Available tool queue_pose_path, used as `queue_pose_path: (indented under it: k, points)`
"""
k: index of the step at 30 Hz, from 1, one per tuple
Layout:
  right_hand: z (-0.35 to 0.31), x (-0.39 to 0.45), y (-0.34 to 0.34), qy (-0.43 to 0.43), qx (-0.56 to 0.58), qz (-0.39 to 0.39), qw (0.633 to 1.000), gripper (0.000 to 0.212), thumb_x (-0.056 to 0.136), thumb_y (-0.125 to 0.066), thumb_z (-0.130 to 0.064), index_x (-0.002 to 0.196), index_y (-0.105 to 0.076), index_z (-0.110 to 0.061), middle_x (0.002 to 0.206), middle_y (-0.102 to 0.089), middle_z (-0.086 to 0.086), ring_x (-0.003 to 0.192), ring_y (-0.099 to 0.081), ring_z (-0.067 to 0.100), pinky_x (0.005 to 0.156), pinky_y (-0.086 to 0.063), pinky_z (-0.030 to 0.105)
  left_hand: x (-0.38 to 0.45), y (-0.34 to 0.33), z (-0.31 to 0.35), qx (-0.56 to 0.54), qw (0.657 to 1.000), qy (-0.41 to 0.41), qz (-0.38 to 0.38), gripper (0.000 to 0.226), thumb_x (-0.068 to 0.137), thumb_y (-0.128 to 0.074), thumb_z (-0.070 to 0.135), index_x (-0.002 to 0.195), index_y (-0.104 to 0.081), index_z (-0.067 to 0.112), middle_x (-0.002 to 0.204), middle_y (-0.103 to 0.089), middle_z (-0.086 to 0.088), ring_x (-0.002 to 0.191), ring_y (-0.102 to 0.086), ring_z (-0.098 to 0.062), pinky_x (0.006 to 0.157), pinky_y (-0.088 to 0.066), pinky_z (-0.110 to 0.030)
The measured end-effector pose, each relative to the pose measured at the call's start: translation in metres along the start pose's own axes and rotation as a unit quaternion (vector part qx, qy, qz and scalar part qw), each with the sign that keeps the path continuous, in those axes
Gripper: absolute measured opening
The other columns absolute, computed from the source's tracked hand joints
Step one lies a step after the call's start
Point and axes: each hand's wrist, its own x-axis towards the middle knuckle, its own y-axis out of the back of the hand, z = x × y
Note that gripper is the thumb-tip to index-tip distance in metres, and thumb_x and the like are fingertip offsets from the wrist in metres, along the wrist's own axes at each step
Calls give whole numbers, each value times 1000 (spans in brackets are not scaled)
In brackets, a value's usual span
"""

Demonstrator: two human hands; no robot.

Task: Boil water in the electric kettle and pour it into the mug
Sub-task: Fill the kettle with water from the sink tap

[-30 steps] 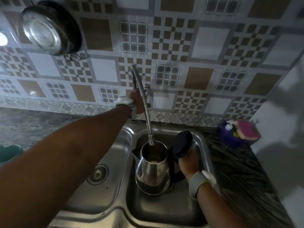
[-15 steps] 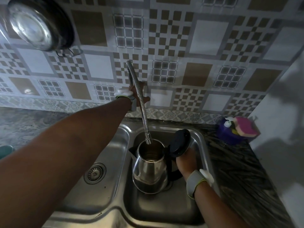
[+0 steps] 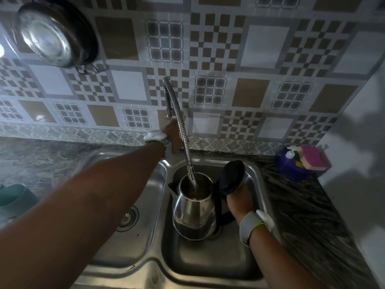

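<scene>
Kettle (image 3: 194, 207) of steel stands in the right basin of a double sink (image 3: 145, 265), lid (image 3: 232, 177) flipped open.
Right hand (image 3: 239, 202) grips its black handle. Water runs into it from the flexible tap hose (image 3: 183, 134). Farther back, left hand (image 3: 174, 135) reaches the tap base at the tiled wall; its grip cannot be told.

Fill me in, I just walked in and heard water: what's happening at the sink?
A person is filling a steel kettle in the right basin of the sink. The right hand holds its handle, lid flipped open. The left hand is on the tap's base, and water runs from the flexible faucet hose into the kettle. Boiling hasn't started.
</scene>
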Motion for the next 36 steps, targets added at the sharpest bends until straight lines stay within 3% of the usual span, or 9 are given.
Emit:
queue_pose_path:
  k: [5, 11, 15, 19, 24, 27, 30, 34, 36]
  points:
    - [2, -4, 0, 2, 6, 7, 1000, 43, 91, -56, -14, 51, -44, -23, 46, -44, -12, 44, -40, 0, 49, -34, 19, -8, -7, -11, -20, 1000, -9, -5, 62, 88, -69, 24, 142, -44, 6, 145, -47, -16, 132, -49, -32, 109, -42, -38]
    - [2, -11, 1, -10, 26, 19, 999, 42, 90, -56, -20, 49, -46, -22, 39, -46, -10, 42, -43, 0, 46, -33, 22, -42, -23, -27, -111, 991, -7, 80, 40, 86, -72, 18, 124, -66, 7, 124, -65, -17, 116, -62, -31, 98, -42, -33]
    - [1, -10, 4, -31, 9, 13, 999, 41, 89, -56, -15, 50, -47, -21, 38, -46, -9, 40, -43, 2, 44, -31, 21, -60, -23, -42, -125, 991, -31, -27, 21, 99, -52, 12, 113, -64, 2, 109, -63, -12, 90, -65, -22, 88, -47, -31]
    - [-1, -9, 7, -42, -10, 4, 999, 36, 88, -58, -11, 55, -50, -24, 55, -50, -12, 53, -44, 4, 50, -32, 22, -80, -32, -64, -135, 991, 13, 5, 23, 91, -65, 23, 109, -73, 11, 110, -75, -9, 105, -69, -22, 98, -51, -40]
    - [-4, -11, 12, -35, -22, -27, 999, 28, 88, -56, -14, 61, -56, -20, 71, -61, -3, 75, -57, 22, 70, -39, 30, -112, -47, -80, -279, 959, 43, -15, 16, 92, -62, 16, 92, -76, 24, 88, -78, -7, 83, -75, -21, 82, -57, -33]
    - [-7, -12, 12, -27, -58, -32, 997, 23, 90, -55, -11, 67, -58, -16, 77, -62, 5, 86, -60, 30, 69, -35, 27, -127, -55, -84, -291, 956, 41, -9, 20, 94, -57, 14, 91, -75, 23, 82, -76, -3, 70, -73, -15, 63, -50, -16]
    - [-8, -15, 12, -17, -52, -33, 998, 35, 88, -57, -12, 54, -55, -20, 58, -55, -6, 73, -59, 28, 56, -33, 23, -140, -61, -85, -373, 925, 75, -15, 23, 99, -50, 12, 99, -74, 10, 90, -75, -15, 67, -70, -18, 52, -46, -10]
    - [-12, -16, 13, -52, -7, -28, 998, 34, 88, -54, -17, 54, -57, -18, 62, -63, 5, 66, -60, 27, 62, -40, 28, -157, -64, -83, -456, 883, 110, -18, 28, 101, -51, 26, 104, -72, 7, 88, -74, -11, 71, -71, -19, 59, -49, -20]
    - [-12, -16, 13, -50, -22, -37, 998, 35, 89, -55, -17, 54, -56, -17, 59, -60, 1, 61, -56, 22, 54, -36, 26, -162, -64, -80, -481, 869, 114, -29, 28, 100, -52, 27, 104, -70, 6, 87, -72, -8, 72, -69, -19, 66, -46, -27]
